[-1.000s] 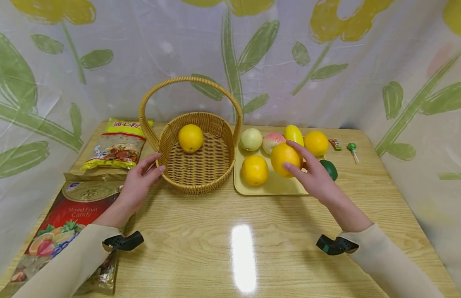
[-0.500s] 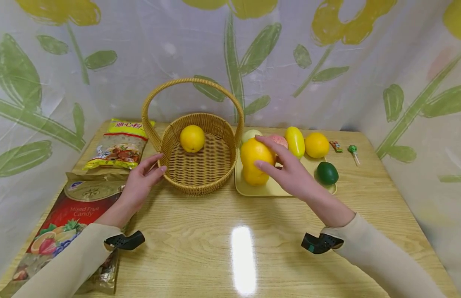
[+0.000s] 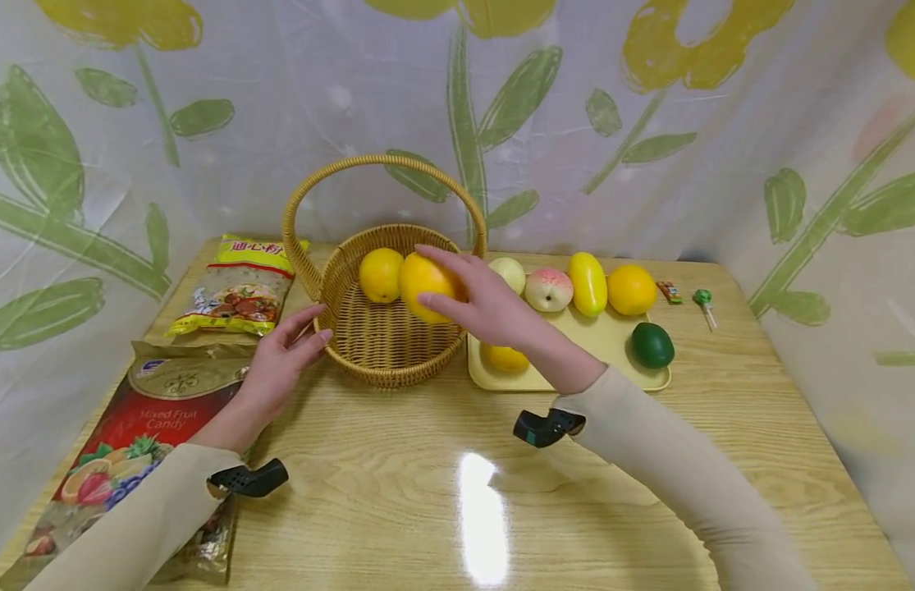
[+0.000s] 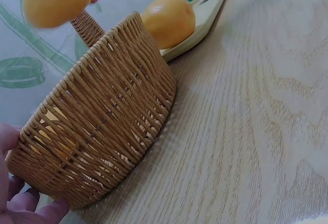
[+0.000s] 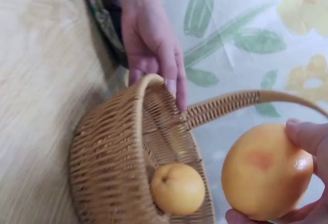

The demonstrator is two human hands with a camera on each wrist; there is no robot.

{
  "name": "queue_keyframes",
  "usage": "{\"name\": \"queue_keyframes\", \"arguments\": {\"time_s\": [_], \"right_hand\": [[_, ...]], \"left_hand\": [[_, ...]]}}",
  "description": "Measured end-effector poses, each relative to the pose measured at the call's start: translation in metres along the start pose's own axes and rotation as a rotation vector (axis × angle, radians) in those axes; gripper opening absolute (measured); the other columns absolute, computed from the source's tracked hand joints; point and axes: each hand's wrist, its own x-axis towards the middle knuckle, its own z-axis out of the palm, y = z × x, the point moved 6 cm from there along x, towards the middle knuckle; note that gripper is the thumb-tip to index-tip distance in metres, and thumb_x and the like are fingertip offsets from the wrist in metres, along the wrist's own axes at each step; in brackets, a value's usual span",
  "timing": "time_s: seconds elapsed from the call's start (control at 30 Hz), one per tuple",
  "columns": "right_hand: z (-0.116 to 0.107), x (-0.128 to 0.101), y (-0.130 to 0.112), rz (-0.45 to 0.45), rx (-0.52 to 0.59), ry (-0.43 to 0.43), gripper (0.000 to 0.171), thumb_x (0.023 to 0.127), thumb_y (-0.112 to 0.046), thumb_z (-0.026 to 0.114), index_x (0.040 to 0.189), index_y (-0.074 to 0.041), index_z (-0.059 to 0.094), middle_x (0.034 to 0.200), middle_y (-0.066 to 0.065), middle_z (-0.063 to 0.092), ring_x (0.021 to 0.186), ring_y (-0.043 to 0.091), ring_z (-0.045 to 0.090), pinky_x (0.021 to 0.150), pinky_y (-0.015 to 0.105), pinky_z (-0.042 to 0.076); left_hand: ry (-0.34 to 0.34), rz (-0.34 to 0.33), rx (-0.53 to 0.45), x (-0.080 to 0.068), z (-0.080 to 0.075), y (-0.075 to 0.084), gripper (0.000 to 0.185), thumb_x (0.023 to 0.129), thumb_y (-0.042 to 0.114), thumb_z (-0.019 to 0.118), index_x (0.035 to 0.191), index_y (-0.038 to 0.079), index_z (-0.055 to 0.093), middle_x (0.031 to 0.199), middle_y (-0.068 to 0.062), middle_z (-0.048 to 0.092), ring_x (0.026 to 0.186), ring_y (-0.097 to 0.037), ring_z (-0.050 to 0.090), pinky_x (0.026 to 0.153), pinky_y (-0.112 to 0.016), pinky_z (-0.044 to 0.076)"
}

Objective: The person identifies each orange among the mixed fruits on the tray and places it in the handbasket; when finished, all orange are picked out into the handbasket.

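1. My right hand (image 3: 494, 308) has its fingers and thumb curled round a large orange (image 3: 425, 286), holding it in the air above the right part of the wicker basket (image 3: 386, 361).
2. Just below and to the left of that hand, a smaller orange (image 3: 381, 274) lies on the basket's floor, close to the one I hold; the wrist view shows the two apart.
3. My left hand (image 3: 280, 365) lies on the table (image 3: 398, 484) at the basket's left side, fingers straight and relaxed, the fingertips (image 5: 174, 83) touching the rim beside the foot of the handle (image 3: 376, 164).
4. Under my right wrist sits a yellow tray (image 3: 575, 373), just right of the basket, with another orange (image 3: 504, 358) partly hidden by my hand.
5. Farther right of my right hand on the tray: a pale round fruit (image 3: 510, 272), a peach (image 3: 549, 289), a long yellow fruit (image 3: 588, 283), one more orange (image 3: 630, 289) and a green fruit (image 3: 652, 345).
6. Near my left forearm lies a candy bag (image 3: 143, 419); beyond my left hand, a yellow snack packet (image 3: 239, 287).
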Motion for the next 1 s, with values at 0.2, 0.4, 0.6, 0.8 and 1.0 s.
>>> {"name": "queue_keyframes", "arguments": {"time_s": [0.2,0.4,0.6,0.8,1.0], "right_hand": [[0.014,0.046,0.018,0.152,0.013,0.018,0.059,0.100,-0.032,0.057,0.153,-0.020,0.034,0.138,0.011,0.052,0.109,0.022,0.055,0.093,0.034,0.046],[0.025,0.073,0.049,0.376,0.109,0.072,0.060,0.100,-0.030,0.057,0.154,-0.025,0.032,0.142,0.013,0.048,0.122,0.025,0.046,0.102,0.037,0.041],[0.034,0.081,0.069,0.456,0.174,0.085,0.058,0.099,-0.021,0.058,0.153,-0.018,0.036,0.152,0.009,0.039,0.132,0.024,0.042,0.106,0.035,0.038],[0.041,0.086,0.081,0.456,0.127,0.029,0.057,0.100,-0.020,0.057,0.153,-0.017,0.035,0.157,0.006,0.032,0.142,0.023,0.031,0.113,0.033,0.031],[0.040,0.088,0.083,0.478,0.155,-0.039,0.059,0.101,-0.020,0.056,0.154,-0.017,0.032,0.159,0.007,0.027,0.143,0.024,0.029,0.112,0.035,0.031]], "left_hand": [[-0.008,0.003,-0.005,0.000,0.000,0.000,0.064,0.098,0.029,0.061,0.152,0.006,0.034,0.160,-0.013,0.022,0.146,-0.029,0.021,0.092,-0.015,0.047],[-0.009,-0.001,-0.001,-0.001,0.002,0.001,0.064,0.098,0.028,0.061,0.152,0.005,0.034,0.159,-0.013,0.023,0.145,-0.029,0.022,0.093,-0.015,0.047],[-0.009,-0.002,0.012,-0.001,0.001,0.002,0.064,0.098,0.029,0.061,0.152,0.007,0.034,0.160,-0.012,0.022,0.145,-0.029,0.022,0.094,-0.016,0.046],[-0.011,-0.008,-0.005,-0.001,0.002,0.001,0.064,0.098,0.028,0.061,0.152,0.006,0.034,0.159,-0.012,0.023,0.145,-0.029,0.023,0.092,-0.014,0.047],[-0.012,-0.011,-0.007,-0.003,0.002,0.003,0.064,0.099,0.027,0.061,0.152,0.006,0.033,0.160,-0.012,0.023,0.144,-0.029,0.026,0.095,-0.018,0.047]]}}
